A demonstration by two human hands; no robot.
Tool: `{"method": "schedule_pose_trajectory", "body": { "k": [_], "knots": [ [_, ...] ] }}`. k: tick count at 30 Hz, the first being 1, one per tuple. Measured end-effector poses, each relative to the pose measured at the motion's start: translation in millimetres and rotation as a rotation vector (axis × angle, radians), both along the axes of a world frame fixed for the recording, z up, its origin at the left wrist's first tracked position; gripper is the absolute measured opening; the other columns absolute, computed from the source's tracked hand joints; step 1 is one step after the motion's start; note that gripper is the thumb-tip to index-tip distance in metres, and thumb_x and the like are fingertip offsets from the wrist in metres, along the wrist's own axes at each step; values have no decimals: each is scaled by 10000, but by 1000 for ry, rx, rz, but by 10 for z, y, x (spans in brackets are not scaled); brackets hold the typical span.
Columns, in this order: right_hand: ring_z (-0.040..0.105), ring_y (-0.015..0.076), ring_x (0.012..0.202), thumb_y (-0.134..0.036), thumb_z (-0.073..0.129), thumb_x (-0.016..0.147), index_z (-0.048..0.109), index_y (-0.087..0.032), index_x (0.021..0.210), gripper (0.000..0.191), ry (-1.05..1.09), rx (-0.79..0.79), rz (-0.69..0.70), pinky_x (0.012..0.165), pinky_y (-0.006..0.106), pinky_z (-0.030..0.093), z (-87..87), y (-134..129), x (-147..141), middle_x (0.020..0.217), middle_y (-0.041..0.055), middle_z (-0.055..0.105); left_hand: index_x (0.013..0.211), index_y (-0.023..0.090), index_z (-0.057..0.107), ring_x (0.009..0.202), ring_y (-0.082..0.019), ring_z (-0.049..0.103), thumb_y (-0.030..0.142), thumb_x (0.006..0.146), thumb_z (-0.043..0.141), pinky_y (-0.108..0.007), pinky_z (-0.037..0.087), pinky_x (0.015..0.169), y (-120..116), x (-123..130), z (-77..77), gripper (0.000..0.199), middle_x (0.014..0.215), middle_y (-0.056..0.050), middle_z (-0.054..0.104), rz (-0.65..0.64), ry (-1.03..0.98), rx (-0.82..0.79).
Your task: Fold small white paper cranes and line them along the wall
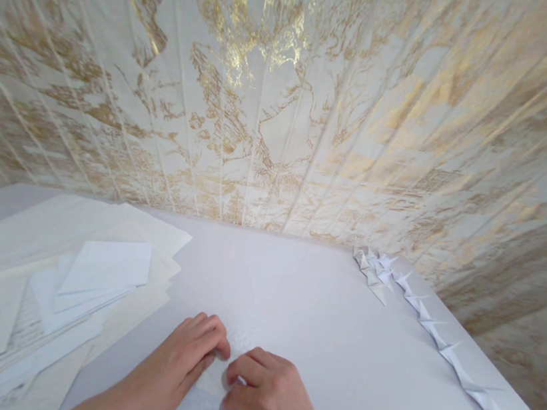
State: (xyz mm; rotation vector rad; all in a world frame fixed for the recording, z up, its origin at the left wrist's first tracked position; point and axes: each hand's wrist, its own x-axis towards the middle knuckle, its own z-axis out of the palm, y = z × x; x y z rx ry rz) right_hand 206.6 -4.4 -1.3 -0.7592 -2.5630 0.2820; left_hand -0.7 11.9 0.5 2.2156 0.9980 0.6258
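Observation:
Near the front edge of the table, a small piece of white paper (211, 380) lies between my two hands, faint against the white surface. My left hand (191, 353) is at its left side, fingers curled and thumb close to the index finger on the paper. From the right, my right hand (269, 393) meets it with bent fingers, thumb and index fingertips near each other at the paper's edge. The paper's exact shape and folds are hard to make out, and its near part is partly hidden by my hands.
A pile of white sheets (150, 226) spreads over the table's left side, with smaller cut papers (109, 267) on top. Folded paper cranes (431, 327) line the right edge, with a shorter row (370, 271) beside them. Behind hangs a gold-patterned curtain (284, 126).

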Motion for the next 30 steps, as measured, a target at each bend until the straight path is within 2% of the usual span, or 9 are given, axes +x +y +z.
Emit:
{"method": "schedule_pose_trajectory", "body": {
  "k": [5,8,11,14,18,23,25,27,30],
  "knots": [
    [573,141,732,-66,588,739,563,-209,674,159,-3,19,-4,624,253,431,-2,0,3,846,-17,689,963,241,535,953,-211,520,169,1005,340,-344,434,840,-70,-4,-12,212,1006,-30,556,52,-48,17],
    [574,141,728,-87,599,752,566,-210,681,146,11,37,-15,613,254,430,-10,-1,-1,840,-16,686,1088,263,560,1086,-237,508,260,986,487,-362,424,946,-97,0,-50,126,1156,-46,554,82,-29,95],
    [576,137,726,-69,573,758,553,-205,678,159,54,63,-12,609,255,426,-34,1,-11,849,-17,690,1155,283,573,1153,-262,494,270,917,623,-381,405,1001,-100,10,-79,243,1244,-48,559,78,38,173],
    [577,140,730,-58,535,764,524,-201,672,170,98,89,-5,608,260,419,-70,7,-24,837,-12,687,1055,255,586,1127,-265,512,192,863,647,-384,425,972,-87,19,-65,212,1185,-53,590,91,36,146],
    [576,162,763,-51,493,758,544,-206,744,164,203,77,3,651,284,434,-47,6,-34,877,12,683,946,244,537,1035,-238,545,99,798,614,-362,452,906,-83,17,-27,221,1074,-33,611,98,-5,5],
    [572,196,903,-51,495,739,576,-203,1024,333,340,-145,-146,785,315,476,76,-22,-31,1033,71,622,950,253,525,906,-200,579,92,799,532,-318,460,828,-119,3,-5,221,941,9,610,155,-70,-228],
    [563,219,941,-103,561,730,548,-194,1055,338,335,-216,-225,828,346,471,70,-25,-44,1046,84,604,938,255,514,867,-180,583,94,802,518,-297,455,809,-127,4,41,210,910,23,601,162,-134,-303],
    [561,234,932,-155,627,699,536,-197,1024,340,317,-244,-244,831,366,459,34,-20,-62,1020,76,609,849,248,497,825,-165,576,107,826,509,-278,448,776,-128,11,108,143,857,29,578,113,-224,-303],
    [563,215,866,-135,586,711,523,-213,943,253,341,-203,-159,774,345,442,4,-10,-68,945,50,616,732,235,455,828,-158,557,74,846,468,-269,436,770,-113,21,183,198,813,23,557,-45,-348,-166]
  ]
}}
